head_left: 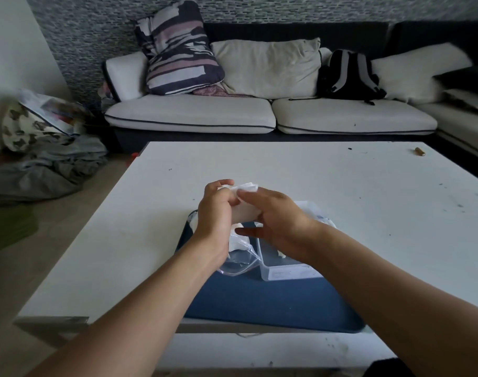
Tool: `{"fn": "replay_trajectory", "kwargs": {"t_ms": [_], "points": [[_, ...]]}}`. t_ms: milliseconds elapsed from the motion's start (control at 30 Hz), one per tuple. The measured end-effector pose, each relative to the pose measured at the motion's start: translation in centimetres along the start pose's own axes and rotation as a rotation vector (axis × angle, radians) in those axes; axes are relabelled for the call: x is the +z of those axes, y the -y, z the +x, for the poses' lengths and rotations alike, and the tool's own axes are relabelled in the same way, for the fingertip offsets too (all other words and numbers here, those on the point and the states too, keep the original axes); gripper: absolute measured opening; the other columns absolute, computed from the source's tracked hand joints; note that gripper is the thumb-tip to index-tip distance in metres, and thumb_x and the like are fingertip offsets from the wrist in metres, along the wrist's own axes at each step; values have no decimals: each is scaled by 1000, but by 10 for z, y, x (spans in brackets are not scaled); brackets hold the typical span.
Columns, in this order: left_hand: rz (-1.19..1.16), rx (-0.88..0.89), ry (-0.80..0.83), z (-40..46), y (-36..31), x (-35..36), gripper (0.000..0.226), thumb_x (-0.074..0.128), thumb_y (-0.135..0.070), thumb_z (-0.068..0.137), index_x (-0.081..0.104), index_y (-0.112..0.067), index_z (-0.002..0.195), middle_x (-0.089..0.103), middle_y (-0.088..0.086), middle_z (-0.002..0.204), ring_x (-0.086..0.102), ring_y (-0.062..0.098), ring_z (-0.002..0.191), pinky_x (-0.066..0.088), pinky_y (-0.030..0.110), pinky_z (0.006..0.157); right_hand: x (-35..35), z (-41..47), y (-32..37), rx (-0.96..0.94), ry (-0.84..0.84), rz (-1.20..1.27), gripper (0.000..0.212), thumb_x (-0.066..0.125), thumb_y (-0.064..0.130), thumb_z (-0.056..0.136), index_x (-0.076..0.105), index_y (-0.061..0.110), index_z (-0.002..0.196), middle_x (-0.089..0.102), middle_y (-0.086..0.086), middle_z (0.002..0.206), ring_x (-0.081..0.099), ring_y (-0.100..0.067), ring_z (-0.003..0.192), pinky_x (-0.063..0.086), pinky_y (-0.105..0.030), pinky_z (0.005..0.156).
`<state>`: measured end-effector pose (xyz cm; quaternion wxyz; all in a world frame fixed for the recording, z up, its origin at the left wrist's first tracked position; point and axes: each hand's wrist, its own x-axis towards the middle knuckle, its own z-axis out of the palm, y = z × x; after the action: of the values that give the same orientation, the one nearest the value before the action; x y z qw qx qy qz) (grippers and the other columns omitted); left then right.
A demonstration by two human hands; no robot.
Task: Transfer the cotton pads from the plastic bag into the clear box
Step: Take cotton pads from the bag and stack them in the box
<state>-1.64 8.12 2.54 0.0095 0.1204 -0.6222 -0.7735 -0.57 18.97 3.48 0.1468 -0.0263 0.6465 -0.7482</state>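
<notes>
Holding crumpled plastic bag [239, 257], white cotton pads [246, 213]

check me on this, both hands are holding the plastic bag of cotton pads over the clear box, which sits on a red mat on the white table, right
Not quite: the mat is dark blue, not red, as the head view shows. The rest holds: the left hand and right hand hold the plastic bag over the clear box on the white table.

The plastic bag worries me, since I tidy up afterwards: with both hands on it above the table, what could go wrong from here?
1. The plastic bag hangs beside the clear box, not over it, so pads shaken loose might land on the blue mat.
2. The left hand and right hand hide the cotton pads and the box opening, so aiming looks hard.
</notes>
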Motion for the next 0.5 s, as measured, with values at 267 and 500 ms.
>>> {"fn": "replay_trajectory", "kwargs": {"t_ms": [267, 500], "points": [[67, 122, 36, -1, -1, -3, 40, 44, -17, 57, 55, -22, 96, 57, 12, 106, 53, 28, 92, 44, 36, 72, -2, 0, -1, 35, 28, 10, 23, 44, 15, 100, 66, 8, 95, 65, 2, 72, 63, -9, 65, 53, -38, 71], [107, 130, 87, 7, 2, -2, 40, 49, -18, 64, 51, -19, 104, 51, 0, 94, 48, 22, 91, 40, 36, 80, -32, 8, 10, 37, -49, -116, 17, 62, 19, 97, 66, 4, 104, 71, -13, 99, 70, -23, 89, 61, -35, 74]]}}
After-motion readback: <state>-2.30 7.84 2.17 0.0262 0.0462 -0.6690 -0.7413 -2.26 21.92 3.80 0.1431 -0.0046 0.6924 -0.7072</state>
